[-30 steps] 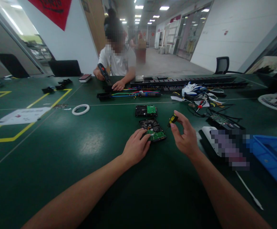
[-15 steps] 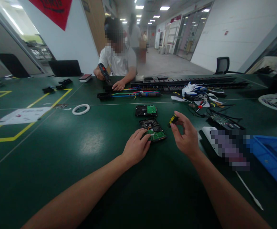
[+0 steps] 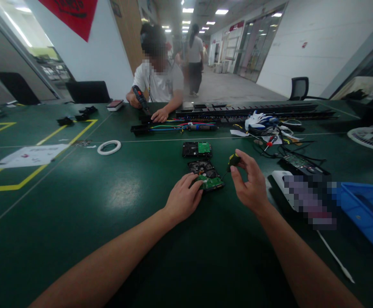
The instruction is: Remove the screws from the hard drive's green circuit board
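Note:
My left hand [image 3: 183, 199] rests on the near left corner of a hard drive [image 3: 206, 173] that lies with its green circuit board up on the green table [image 3: 109, 222]; the fingers press on it. My right hand [image 3: 251, 184] pinches a small yellow and black screwdriver [image 3: 233, 161], its tip pointing down at the drive's right edge. A second hard drive [image 3: 197, 149] lies just beyond the first.
Across the table a person holds a powered screwdriver [image 3: 140, 99] over a black part with coloured wires [image 3: 173, 126]. A white tape ring [image 3: 108, 147] and a paper sheet [image 3: 32, 155] lie left. Gloves, cables and tools [image 3: 270, 128] lie right, and a blue tray [image 3: 368, 209] is at the far right.
My right hand has turned the screwdriver slightly between its fingers. A person in the corridor behind has walked farther away. My left hand has stayed put.

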Tool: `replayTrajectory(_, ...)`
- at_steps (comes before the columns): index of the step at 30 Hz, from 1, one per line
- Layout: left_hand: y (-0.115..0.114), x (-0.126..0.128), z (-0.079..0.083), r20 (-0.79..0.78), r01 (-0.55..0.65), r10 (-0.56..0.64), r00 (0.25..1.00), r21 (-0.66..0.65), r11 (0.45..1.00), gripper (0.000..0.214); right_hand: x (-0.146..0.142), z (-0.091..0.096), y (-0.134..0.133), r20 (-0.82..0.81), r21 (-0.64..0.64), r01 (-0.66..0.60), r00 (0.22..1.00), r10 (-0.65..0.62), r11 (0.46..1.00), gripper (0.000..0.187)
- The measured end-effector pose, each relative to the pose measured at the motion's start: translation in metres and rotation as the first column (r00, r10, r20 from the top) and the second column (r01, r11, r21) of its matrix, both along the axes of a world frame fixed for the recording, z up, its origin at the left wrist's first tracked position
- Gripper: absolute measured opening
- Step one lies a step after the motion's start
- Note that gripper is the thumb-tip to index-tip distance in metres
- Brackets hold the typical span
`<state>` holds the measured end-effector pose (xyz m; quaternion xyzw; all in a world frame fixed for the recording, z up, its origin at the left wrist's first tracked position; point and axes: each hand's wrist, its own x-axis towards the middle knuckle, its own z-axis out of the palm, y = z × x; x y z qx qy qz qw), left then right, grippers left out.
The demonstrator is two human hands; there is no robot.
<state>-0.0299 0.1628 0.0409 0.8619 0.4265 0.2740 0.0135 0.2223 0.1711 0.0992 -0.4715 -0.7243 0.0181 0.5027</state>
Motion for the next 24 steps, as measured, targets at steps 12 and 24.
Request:
replayTrajectory(12,0.0005,0.0008,-0.0010,-0.004,0.001,-0.001,1.000,0.012,1.000,0.034,0.0004,-0.0018,0.0015,-0.002,0.023,0.028,1.000,-0.028,0.999,0.056)
replayTrajectory(24,0.0012,-0.0004,-0.0012,0.007,0.006,-0.006,1.000,0.002,1.000,0.034,-0.0019,-0.0023,0.0018,-0.047,0.048,0.042,0.998,-0.040,0.998,0.057)
